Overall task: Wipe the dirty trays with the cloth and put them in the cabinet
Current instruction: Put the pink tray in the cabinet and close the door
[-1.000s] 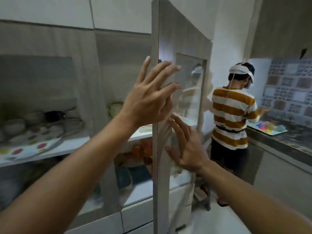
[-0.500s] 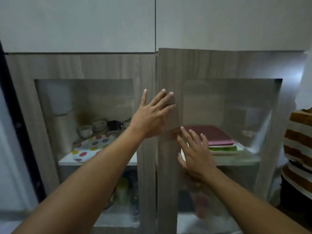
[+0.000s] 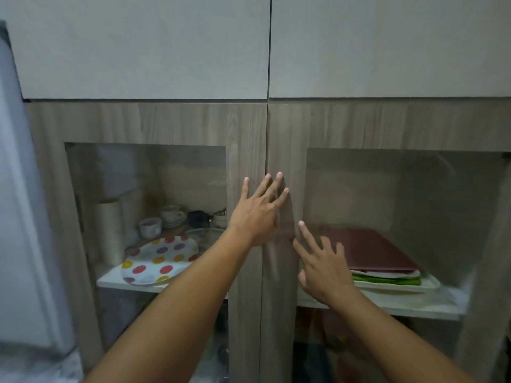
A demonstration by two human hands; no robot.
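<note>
The wooden cabinet has two glass-paned doors, and both now stand closed. My left hand (image 3: 258,214) lies flat with spread fingers across the seam, touching the right door (image 3: 284,167). My right hand (image 3: 325,268) hovers open just below, index finger reaching toward the same door frame. Behind the right glass, a stack of trays (image 3: 387,268) rests on the white shelf: a maroon one on top, then white and green ones, with a white one at the bottom. No cloth is in view.
Behind the left door's (image 3: 243,150) glass sit a polka-dot plate (image 3: 157,262), white cups (image 3: 150,226), a paper roll (image 3: 109,230) and a glass lid. Plain white upper cabinets (image 3: 143,45) run above. A pale appliance side (image 3: 16,217) stands at far left.
The right door swung from wide open to fully closed under my hands. My view turned to face the cabinet, and the person in the striped shirt left the frame.
</note>
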